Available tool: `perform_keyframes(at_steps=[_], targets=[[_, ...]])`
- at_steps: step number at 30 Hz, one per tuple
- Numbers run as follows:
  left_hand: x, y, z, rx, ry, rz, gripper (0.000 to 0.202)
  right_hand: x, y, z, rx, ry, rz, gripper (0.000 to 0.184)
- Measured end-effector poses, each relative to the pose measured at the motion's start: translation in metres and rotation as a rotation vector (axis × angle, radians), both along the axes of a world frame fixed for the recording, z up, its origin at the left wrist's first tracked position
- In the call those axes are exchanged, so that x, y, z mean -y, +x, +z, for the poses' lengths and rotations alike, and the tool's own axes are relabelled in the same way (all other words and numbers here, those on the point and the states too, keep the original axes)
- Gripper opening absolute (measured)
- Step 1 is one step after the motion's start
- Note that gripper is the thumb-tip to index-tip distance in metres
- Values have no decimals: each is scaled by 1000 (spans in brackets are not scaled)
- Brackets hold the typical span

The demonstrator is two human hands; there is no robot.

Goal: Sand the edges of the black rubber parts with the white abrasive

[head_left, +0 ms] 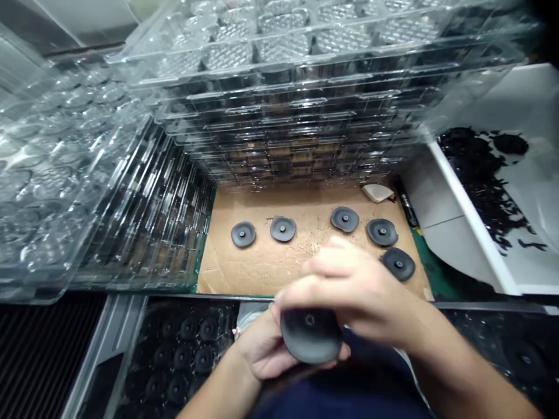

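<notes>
A dark, rounded plastic disc (311, 340) with a small raised ring near its middle is held close to my body, at the table's front edge. My left hand (268, 349) cups it from the left and below, fingers wrapped behind it. Across its far edge lies my right hand (349, 285), fingers curled and closed on that edge; its fingertips are slightly blurred and meet my left hand. Several similar discs (282, 228) lie apart on the brown cardboard (248, 273) beyond my hands, each with a small central stub.
Tall stacks of clear plastic trays (279, 81) stand behind the cardboard, with more trays (131, 192) at left. A white bin (537, 233) with black scraps is at right. A black-barrelled pen-like tool (406, 203) and a pale wedge-shaped piece (378, 192) lie nearby. Disc-filled trays (181, 355) sit below left.
</notes>
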State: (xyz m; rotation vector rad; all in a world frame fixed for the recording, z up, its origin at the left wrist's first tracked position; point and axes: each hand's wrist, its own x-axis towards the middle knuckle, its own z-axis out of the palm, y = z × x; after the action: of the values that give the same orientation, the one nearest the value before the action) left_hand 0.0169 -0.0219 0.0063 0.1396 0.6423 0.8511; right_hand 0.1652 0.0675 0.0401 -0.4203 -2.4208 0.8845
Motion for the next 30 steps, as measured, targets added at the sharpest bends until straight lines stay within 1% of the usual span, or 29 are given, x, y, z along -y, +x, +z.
perform_keyframes(at_steps=[2,4,5,8,11,13,15,17,20,24,27,30], targets=[[4,-1,2,118,-36,-23,33,-4,5,-17,81,-62,-220,29],[8,-3,5,217,-49,7,41,-4,12,-38,142,-163,-357,26],[10,-4,7,244,-49,28,42,0,16,-48,160,-213,-381,25],[17,-6,11,236,-36,62,40,26,24,-75,197,-303,-358,25],[24,-3,13,195,-17,80,35,58,30,-94,226,-377,-319,22],[29,-1,15,179,-2,100,36,72,32,-102,230,-408,-310,20],[33,1,18,171,17,113,38,76,34,-106,224,-432,-323,21],[37,2,22,153,53,121,37,72,35,-107,208,-454,-358,23],[44,1,26,133,76,160,41,54,31,-113,165,-484,-437,26],[53,-1,25,178,91,219,44,33,19,-133,104,-480,-580,29],[57,-2,21,221,139,232,51,35,11,-143,55,-427,-691,34],[61,-1,19,188,193,257,55,50,12,-138,15,-407,-701,40]])
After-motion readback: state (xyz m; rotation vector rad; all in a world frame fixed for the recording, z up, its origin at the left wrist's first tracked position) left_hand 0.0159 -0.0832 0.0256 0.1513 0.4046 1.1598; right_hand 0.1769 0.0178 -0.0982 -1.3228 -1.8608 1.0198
